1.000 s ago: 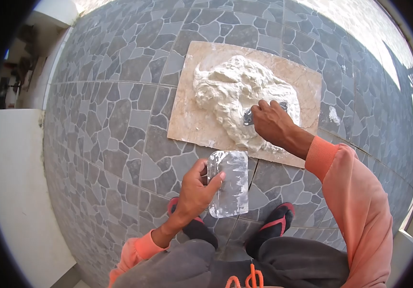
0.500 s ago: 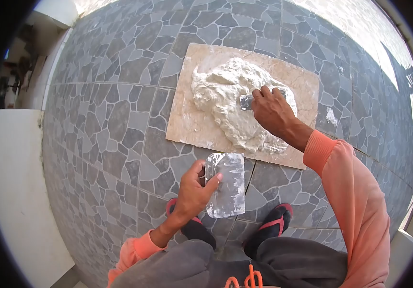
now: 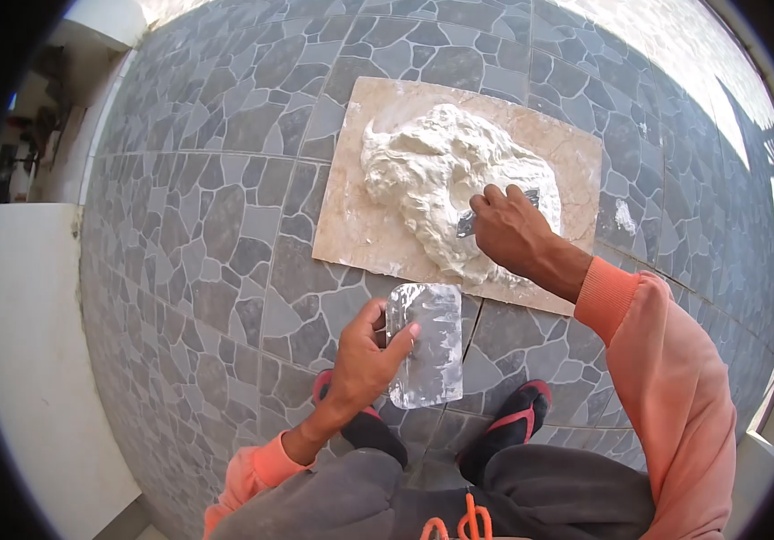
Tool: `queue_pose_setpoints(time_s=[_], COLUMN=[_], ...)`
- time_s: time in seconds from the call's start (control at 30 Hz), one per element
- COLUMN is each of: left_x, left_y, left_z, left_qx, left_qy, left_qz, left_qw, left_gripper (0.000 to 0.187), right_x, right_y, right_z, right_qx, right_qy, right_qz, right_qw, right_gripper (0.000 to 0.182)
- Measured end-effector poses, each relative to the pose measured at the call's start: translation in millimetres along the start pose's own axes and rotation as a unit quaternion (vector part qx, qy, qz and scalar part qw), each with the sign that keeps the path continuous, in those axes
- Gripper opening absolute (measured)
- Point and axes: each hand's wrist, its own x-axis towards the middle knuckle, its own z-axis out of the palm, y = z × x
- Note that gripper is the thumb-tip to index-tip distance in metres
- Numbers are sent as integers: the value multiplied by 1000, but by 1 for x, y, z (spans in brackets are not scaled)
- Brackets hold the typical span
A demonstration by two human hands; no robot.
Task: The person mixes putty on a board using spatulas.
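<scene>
We are working above a grey stone-patterned floor point(image 3: 193, 225). At near centre, our left hand point(image 3: 366, 360) is clasping a smeared plate point(image 3: 432, 351) by its left edge. Farther off, a beige board point(image 3: 340, 211) is bearing white paste point(image 3: 418, 157); toward the paste's right side, our right hand point(image 3: 513, 225) is curling around a dark blade point(image 3: 465, 224), gripping it.

Upper garment: long coral-orange sleeves point(image 3: 675, 387), loose-cut, unevenly faded, each terminating in a ribbed cuff point(image 3: 607, 297). Left hand point(image 3: 364, 360) and right hand point(image 3: 514, 227): bare. Trousers point(image 3: 558, 490): dark grey. Waist: looped bright-orange cord point(image 3: 474, 519). Footwear: black socks point(image 3: 484, 455); thong sandals with pinkish-red straps point(image 3: 518, 420).
</scene>
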Motion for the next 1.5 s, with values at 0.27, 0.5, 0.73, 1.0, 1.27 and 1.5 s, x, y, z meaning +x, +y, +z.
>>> queue_pose_setpoints(time_s=[0.27,0.5,0.73,1.0,1.27,1.5], left_x=[0,3,1,-1,0,2], left_y=[5,1,5,3,2,8], left_z=[-1,-1,0,1,-1,-1], left_qx=[30,17,7,4,9,14], left_qy=[-5,-3,-8,-3,-1,-8], left_qz=[2,7,-5,-5,6,-3], left_qw=[1000,1000,1000,1000,1000,1000], left_gripper=[24,24,25,25,25,24], right_x=[6,8,1,2,0,5], right_y=[0,21,31,26,24,27], right_z=[14,24,-3,-15,10,20], right_qx=[17,34,37,36,67,57], right_qy=[13,91,54,-16,-9,29], right_qz=[5,77,79,64,65,104], right_qw=[1000,992,995,997,996,992], right_gripper=[15,15,14,18,18,15])
